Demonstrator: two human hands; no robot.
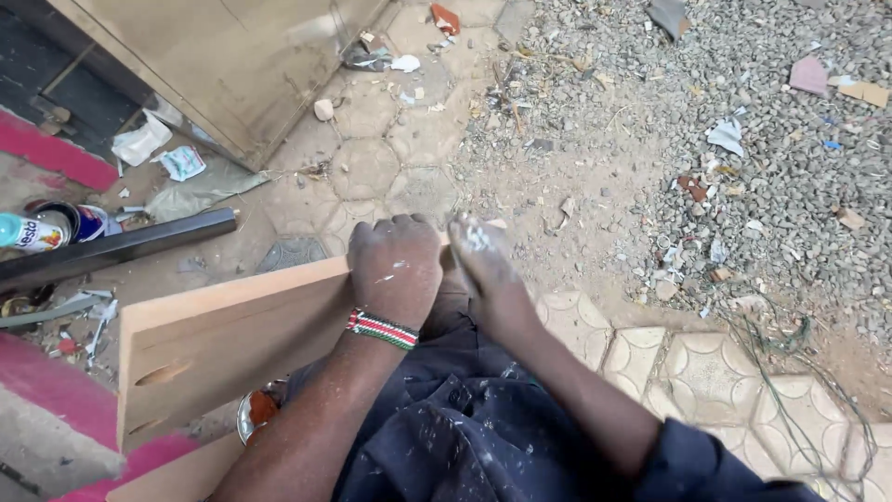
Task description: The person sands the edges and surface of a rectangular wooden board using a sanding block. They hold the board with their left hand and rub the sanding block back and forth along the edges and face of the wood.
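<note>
Wooden board [232, 339], pale and flat with two slots cut near its far-left end, rests across my lap, and my left hand [395, 270] is clamped over its upper edge, fingers curled down the far side. My right hand [483, 260] sits just beside it at the board's right end, smeared with white; whether it grips anything I cannot tell. Left of my grip lies a dark metal bar [116, 249], and past it a round tin [56, 218] and a bottle with a light-blue and white label [26, 232]. Beyond my knuckles are hexagonal paving stones [367, 167] and gravel [743, 121] strewn with paper scraps. Both forearms reach forward, and a striped beaded bracelet [383, 328] circles my left wrist.
</note>
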